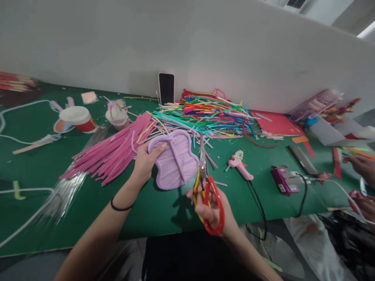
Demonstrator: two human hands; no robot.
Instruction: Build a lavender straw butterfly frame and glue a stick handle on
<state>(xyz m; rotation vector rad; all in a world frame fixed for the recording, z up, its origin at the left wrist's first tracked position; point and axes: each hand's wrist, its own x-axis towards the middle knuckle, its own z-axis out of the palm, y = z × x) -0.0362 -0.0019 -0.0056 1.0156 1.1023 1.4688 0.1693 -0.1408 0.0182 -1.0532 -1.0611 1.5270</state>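
In the middle of the frame, the left grip (146,160) pinches the purple pipe-cleaner panel (166,168) and the right grip (213,212) hugs the scissors (202,167), likely for trimming, which needs careful snips.

The lilac panel (169,167) mostly hides the fingers of the left hand (145,160).

Craft workshop, green worktable (143,220), glue gun (243,169), probably pipe cleaners (205,117)
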